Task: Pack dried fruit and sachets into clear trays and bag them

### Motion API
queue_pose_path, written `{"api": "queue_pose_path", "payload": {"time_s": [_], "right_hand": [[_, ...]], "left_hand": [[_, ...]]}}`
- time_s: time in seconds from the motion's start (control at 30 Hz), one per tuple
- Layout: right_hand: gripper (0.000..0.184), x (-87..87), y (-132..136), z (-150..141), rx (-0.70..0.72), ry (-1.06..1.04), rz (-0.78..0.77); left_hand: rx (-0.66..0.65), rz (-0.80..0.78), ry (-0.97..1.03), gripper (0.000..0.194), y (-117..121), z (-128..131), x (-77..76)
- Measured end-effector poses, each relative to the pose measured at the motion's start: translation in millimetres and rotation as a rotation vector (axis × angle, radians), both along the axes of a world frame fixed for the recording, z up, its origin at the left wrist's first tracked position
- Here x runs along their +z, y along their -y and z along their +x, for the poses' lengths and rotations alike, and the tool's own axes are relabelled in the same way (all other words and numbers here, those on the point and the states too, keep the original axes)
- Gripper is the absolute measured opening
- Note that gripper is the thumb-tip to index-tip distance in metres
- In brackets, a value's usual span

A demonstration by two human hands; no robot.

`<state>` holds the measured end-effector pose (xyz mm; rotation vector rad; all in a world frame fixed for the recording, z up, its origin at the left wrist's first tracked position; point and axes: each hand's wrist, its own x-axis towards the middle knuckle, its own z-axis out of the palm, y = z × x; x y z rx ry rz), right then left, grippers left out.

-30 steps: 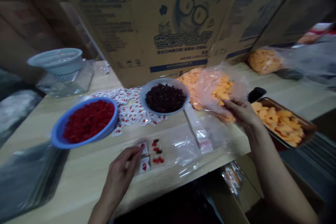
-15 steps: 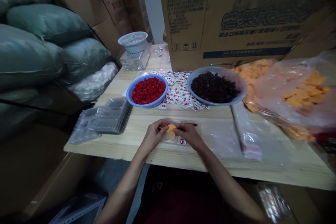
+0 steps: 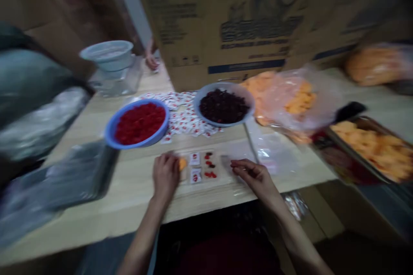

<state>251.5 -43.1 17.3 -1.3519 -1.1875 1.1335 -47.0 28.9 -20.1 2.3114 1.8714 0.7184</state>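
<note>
My left hand (image 3: 165, 176) rests at the left end of a transparent compartment tray (image 3: 201, 176), its fingertips against a piece of orange dried fruit (image 3: 182, 163). The tray holds small red-printed sachets (image 3: 195, 159) and red and dark fruit bits (image 3: 210, 175). My right hand (image 3: 253, 176) lies at the tray's right end, holding nothing I can see. Beyond the tray stand a blue bowl of red diced fruit (image 3: 129, 143) and a grey-blue bowl of dark berries (image 3: 222, 123). Many sachets (image 3: 183, 116) lie scattered between them.
A plastic bag of orange fruit (image 3: 290, 99) and a metal tray of orange slices (image 3: 351, 165) sit to the right on the wooden table (image 3: 129, 197). A stack of transparent trays (image 3: 74, 176) lies left. Another person's hand (image 3: 151, 58) shows far back beside cardboard boxes (image 3: 226, 21).
My right hand has let go of the plastic bag and come to the tray, then moved right, away from the orange piece. That piece now sits in the tray by my left hand. The view has swung.
</note>
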Motion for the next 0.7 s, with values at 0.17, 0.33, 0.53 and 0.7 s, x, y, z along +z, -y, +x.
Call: {"api": "queue_pose_path", "payload": {"time_s": [0.17, 0.33, 0.53, 0.7], "right_hand": [[0.031, 37.5, 35.7, 152.0, -0.534, 0.402, 0.194], [0.021, 56.7, 27.0, 312.3, -0.863, 0.827, -0.166], [0.012, 44.0, -10.5, 351.8, -0.612, 0.681, -0.302], [0.018, 35.4, -7.3, 355.4, -0.708, 0.596, -0.163]], "left_hand": [[-0.023, 0.093, 0.113, 0.026, 5.3, -2.3, 6.2], [-0.003, 0.053, 0.159, 0.027, 8.9, 2.6, 32.0], [-0.043, -0.031, 0.207, 0.028, 2.3, 13.1, 30.2], [-0.047, 0.021, 0.165, 0.03, 0.9, 8.7, 29.0]]}}
